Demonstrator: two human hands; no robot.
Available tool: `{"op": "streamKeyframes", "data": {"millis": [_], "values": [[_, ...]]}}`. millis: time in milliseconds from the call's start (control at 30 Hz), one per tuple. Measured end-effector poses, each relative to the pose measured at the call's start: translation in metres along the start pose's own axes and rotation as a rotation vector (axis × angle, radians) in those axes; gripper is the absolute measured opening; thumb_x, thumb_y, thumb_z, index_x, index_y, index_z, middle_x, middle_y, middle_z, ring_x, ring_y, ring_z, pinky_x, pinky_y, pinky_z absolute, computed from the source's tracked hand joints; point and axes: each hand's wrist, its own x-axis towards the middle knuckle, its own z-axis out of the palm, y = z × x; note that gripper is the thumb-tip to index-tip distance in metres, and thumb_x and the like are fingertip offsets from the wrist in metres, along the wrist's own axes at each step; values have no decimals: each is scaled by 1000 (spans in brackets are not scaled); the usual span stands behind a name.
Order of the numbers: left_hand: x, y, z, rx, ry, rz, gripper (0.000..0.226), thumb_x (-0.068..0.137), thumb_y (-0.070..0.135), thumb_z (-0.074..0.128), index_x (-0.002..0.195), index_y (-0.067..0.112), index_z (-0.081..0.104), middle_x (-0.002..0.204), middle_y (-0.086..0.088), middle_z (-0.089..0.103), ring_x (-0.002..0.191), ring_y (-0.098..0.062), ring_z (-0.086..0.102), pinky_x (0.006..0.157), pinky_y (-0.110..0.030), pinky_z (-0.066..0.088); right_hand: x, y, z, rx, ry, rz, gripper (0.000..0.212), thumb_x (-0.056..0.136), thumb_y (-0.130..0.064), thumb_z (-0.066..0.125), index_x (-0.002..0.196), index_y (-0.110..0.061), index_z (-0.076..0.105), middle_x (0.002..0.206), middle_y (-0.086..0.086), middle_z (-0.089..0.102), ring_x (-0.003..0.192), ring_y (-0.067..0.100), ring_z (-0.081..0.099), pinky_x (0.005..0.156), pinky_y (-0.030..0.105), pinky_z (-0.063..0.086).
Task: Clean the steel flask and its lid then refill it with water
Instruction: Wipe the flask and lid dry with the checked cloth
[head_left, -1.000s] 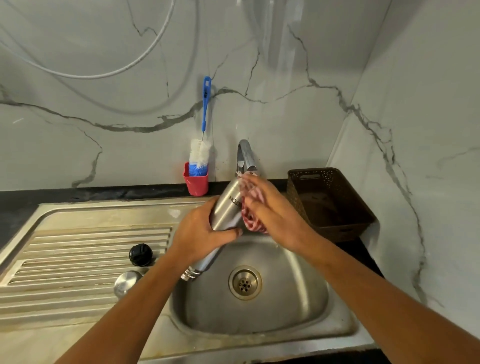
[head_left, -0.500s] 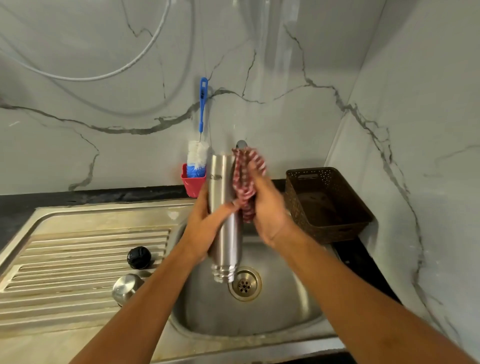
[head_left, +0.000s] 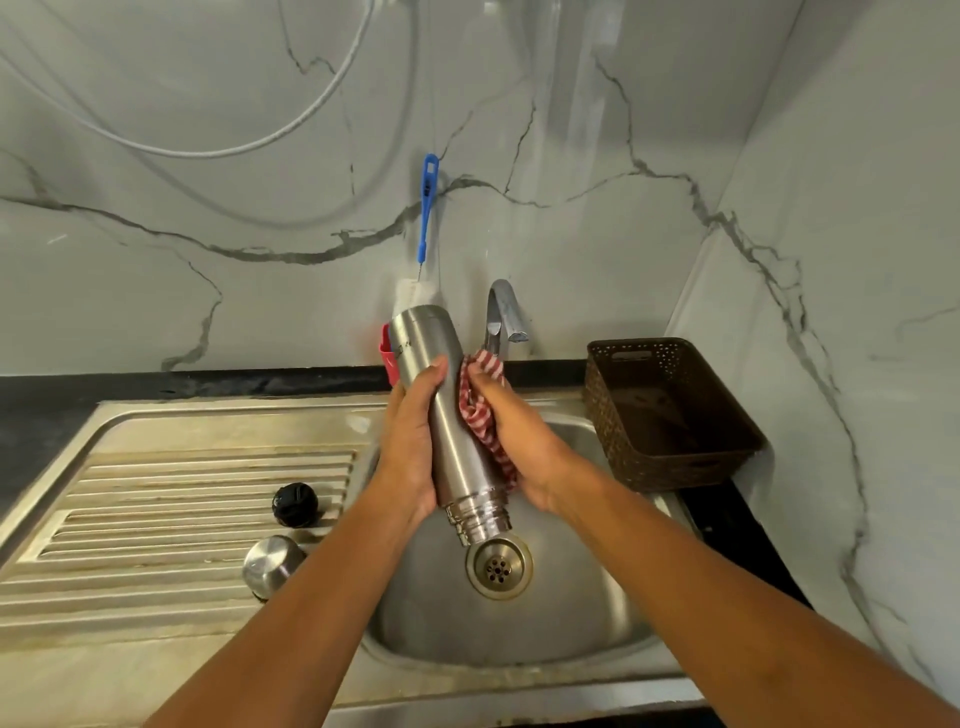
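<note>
You are looking at a bright, even picture. Light is shining off the steel flask (head_left: 447, 410) and the sink (head_left: 597, 613). Soft shadows are lying under your arms. The edges are bending outward, and the wall (head_left: 156, 286) is looking a little blurry.

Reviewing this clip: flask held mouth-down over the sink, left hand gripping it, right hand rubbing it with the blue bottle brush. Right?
Not quite. The head view shows the right hand rubbing the flask with a red-and-white checked cloth; the blue bottle brush stands unused by the wall. The rest holds.
</note>
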Motion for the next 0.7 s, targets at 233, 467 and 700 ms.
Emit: {"op": "streamKeyframes", "data": {"millis": [233,467,700], "values": [[29,-12,-35,747,102,436,52,100,74,34,151,62,38,173,15,15,161,-20,13,129,-59,10,-10,20,-18,113,-77,252,49,95,-42,62,125,-3,68,116,22,74,98,34,71,98,48,55],[12,4,-46,1597,-490,405,117,65,105,38,162,48,6,175,10,12,161,-14,5,130,-59,2,-4,11,-41,185,-88,417,58,76,-46,63,117,-5,69,106,18,72,83,31,69,60,34,51],[26,12,-62,1926,-440,572,120,71,79,76,162,40,8,153,6,54,133,-17,55,120,-49,35,3,21,-40,217,-12,407,53,79,-48,64,112,-7,72,100,19,77,92,34,71,63,37,60]]}}
